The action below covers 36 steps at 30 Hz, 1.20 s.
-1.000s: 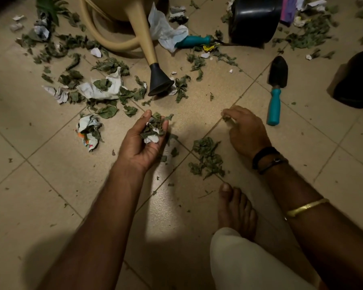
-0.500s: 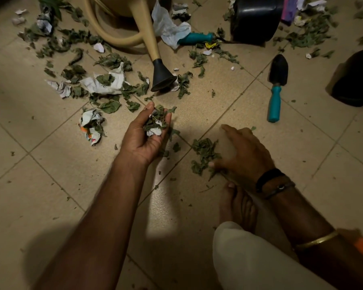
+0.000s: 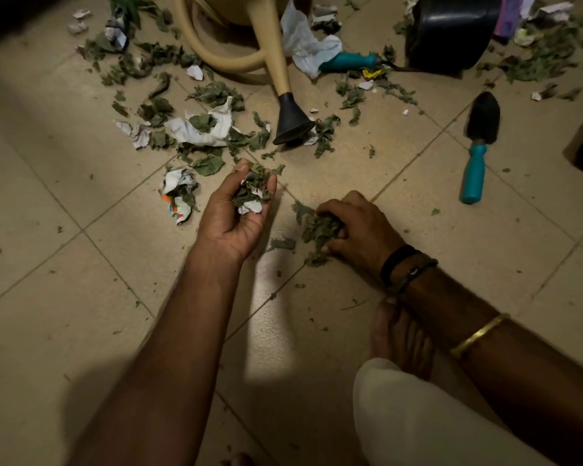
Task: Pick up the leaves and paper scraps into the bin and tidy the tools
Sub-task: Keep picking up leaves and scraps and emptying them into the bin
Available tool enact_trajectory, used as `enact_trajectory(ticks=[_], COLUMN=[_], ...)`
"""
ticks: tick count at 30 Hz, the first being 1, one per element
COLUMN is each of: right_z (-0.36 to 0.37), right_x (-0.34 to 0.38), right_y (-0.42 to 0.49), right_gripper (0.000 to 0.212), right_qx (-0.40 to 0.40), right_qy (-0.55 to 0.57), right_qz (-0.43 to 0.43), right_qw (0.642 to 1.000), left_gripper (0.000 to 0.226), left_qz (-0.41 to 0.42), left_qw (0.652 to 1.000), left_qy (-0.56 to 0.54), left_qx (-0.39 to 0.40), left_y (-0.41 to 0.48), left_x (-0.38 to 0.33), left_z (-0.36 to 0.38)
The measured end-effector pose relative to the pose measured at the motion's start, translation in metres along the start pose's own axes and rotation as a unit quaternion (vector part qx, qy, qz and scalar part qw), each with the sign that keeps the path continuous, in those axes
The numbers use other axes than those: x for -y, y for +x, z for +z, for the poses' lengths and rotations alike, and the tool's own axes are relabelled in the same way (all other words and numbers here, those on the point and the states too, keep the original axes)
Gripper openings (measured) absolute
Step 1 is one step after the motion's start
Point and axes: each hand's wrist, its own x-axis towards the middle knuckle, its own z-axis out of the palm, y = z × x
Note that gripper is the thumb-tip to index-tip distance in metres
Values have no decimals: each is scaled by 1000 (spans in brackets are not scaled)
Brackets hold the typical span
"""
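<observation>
Head view: right hand [image 3: 360, 230] apparently grips leaves [image 3: 317, 227].

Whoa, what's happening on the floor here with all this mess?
A person sitting on the tiled floor is gathering litter by hand. The left hand, palm up, cups a handful of leaves and paper. The right hand curls round a pile of leaves on the floor. More scattered leaves and crumpled paper lie around the watering can, and the trowel lies untouched to the right.
</observation>
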Motion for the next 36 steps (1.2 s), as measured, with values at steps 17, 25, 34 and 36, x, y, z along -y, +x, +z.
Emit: enact_trajectory(ticks=[17,25,34,36], right_z=[24,42,45,37], right_x=[47,49,35,31], right_y=[28,13,13,17], right_gripper=[113,60,21,17], right_qx=[37,6,-46,-87], right_qy=[-194,-164,-134,-109], right_qz=[-47,-103,-150,-103], right_qw=[979,981,979,985], left_gripper=[9,8,7,7], left_qz=[56,45,33,29], left_qw=[998,999,999,999], left_qy=[-6,0,-1,0], left_qx=[-25,-30,-28,-25], left_y=[-12,-11,-9,-10], left_x=[-25,-25,-22,-21], left_z=[-23,-24,-19,-18])
